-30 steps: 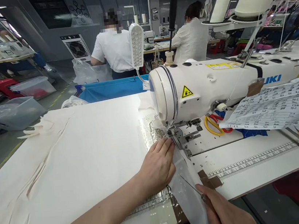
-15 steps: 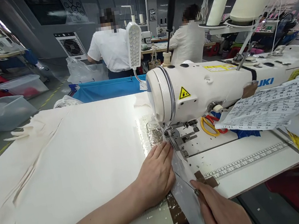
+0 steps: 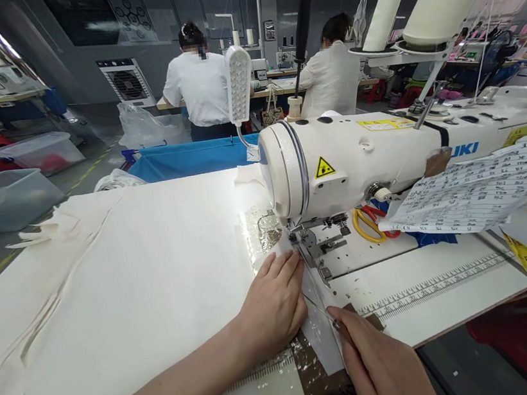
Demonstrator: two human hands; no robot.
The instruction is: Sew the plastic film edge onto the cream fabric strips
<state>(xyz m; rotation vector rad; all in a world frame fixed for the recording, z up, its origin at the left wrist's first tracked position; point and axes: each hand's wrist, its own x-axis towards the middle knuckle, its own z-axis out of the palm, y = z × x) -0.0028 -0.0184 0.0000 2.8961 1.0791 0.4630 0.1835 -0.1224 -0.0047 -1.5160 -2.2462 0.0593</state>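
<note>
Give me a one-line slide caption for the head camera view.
At a white sewing machine, the left hand presses cream fabric flat while the right hand steers a thin metal tool toward the presser foot.

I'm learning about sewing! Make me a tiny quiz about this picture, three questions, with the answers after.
1. True or false: the left hand lies flat on the white fabric.
2. What does the right hand hold: A) thin metal tool, B) scissors, C) tape measure?
3. What colour are the handles of the scissors beside the sewing machine?

Key: 1 true. 2 A. 3 yellow and red.
</note>
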